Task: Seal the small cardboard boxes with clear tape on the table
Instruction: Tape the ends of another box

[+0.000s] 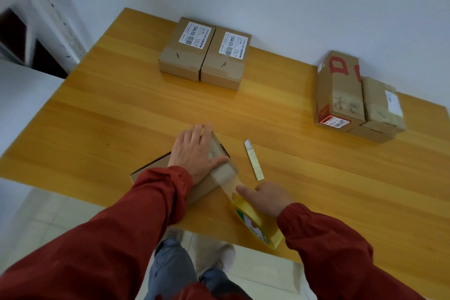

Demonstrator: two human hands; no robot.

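Observation:
A small cardboard box (pixel 207 184) lies near the table's front edge. My left hand (pixel 194 151) rests flat on top of it, fingers straight, with the thumb pressing down a strip of clear tape (pixel 227 179). The strip runs from the box top down to a yellowish tape roll (pixel 255 221) at the front edge. My right hand (pixel 265 196) grips that roll, its index finger stretched along the tape. The box's left part is hidden under my sleeve.
A box cutter (pixel 253 159) lies just right of the box. Two labelled boxes (pixel 204 52) sit side by side at the back. A stack of boxes (pixel 353 95) stands at the right. The wooden table (pixel 97 117) ends at a wall.

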